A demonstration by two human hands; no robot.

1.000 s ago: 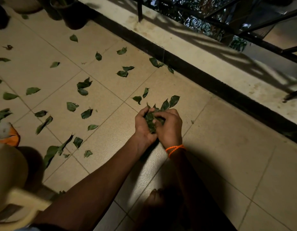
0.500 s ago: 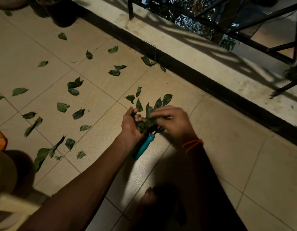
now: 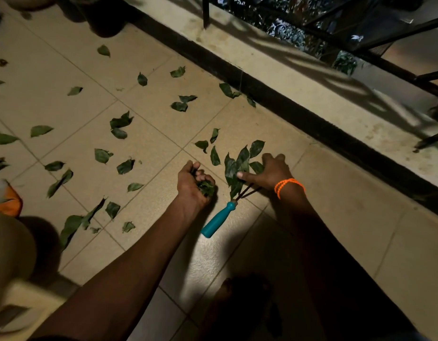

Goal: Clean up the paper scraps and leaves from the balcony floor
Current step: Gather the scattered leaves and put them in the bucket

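Note:
Several green leaves (image 3: 119,126) lie scattered over the beige floor tiles. My left hand (image 3: 192,180) grips a crumpled wad of leaves (image 3: 206,188) in its curled fingers, just above the floor. My right hand (image 3: 274,171), with an orange band at the wrist, lies to the right on a cluster of larger leaves (image 3: 237,163); its thumb lies across them and its fingers curl over them. Under that cluster a small hand rake (image 3: 216,221) with a teal handle lies on the floor, its dark tines pointing toward my right hand. No paper scraps are visible.
A raised ledge (image 3: 311,77) with a dark base strip and a black metal railing (image 3: 360,45) runs along the right. Dark plant pots (image 3: 102,18) stand at the top left. An orange object (image 3: 6,205) and a beige thing (image 3: 11,254) sit at the left edge.
My hands, held together around a leaf bunch, have moved apart. The left keeps a wad of leaves; the right has shifted right onto the leaf cluster. The rake now lies uncovered on the floor.

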